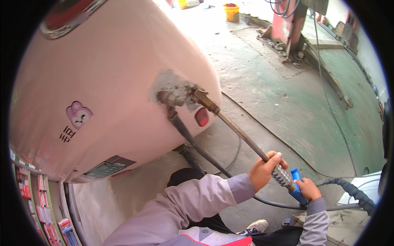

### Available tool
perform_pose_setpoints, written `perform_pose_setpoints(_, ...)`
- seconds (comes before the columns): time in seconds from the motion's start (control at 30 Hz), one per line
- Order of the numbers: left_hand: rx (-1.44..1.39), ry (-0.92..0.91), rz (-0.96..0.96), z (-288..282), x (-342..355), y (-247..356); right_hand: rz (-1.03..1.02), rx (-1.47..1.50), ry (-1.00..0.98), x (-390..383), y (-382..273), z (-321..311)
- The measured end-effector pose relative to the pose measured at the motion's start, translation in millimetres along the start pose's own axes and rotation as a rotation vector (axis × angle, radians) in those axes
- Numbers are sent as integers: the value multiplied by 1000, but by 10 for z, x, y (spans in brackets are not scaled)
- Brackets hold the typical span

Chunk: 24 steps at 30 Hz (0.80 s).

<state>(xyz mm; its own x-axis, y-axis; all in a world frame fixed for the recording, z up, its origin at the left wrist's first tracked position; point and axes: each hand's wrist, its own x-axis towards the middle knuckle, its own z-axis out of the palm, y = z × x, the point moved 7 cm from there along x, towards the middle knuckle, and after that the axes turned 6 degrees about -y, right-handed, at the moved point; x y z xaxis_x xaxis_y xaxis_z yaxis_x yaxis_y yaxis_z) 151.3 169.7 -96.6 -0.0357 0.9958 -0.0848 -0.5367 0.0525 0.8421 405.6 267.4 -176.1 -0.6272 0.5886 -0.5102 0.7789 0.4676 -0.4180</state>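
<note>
A slide hammer (242,133) slants from the rear corner of a pink car (123,53) down toward me. Its brass-coloured head (204,99) meets the panel at a grey, pitted patch (166,80) where the paint is gone. My left hand (262,171) is closed round the rod at the upper end of the ridged metal weight (281,175). Closed on the blue handle (297,192) at the near end is my right hand (308,190). Beside the head, a metal clamp (170,99) with a thick black cable (201,151) sits against the same patch.
A red tail light (201,117) is just below the patch. The corrugated hose (349,188) runs off right from the handle. Another cable (271,133) crosses the floor. Further off stand a pink post (283,24) and a yellow bucket (231,13). Shelves with small boxes (45,205) are at left.
</note>
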Motion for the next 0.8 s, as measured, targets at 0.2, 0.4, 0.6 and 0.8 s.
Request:
perform_pose_setpoints(0.2, -73, 61, -98, -92, 153, -218, 249, 220, -96, 17, 87, 350)
perform_pose_setpoints(0.4, -56, 312, -232, -429, 493, -689, 486, 518, -185, -27, -46, 738)
perform_pose_setpoints(0.6, 248, 513, -316, -1066, 829, -1269, 213, 407, -301, -94, -609, 537)
perform_pose_setpoints(0.8, 393, 781, -414, -1898, 857, -2148, -38, 251, -151, -321, -1181, 292)
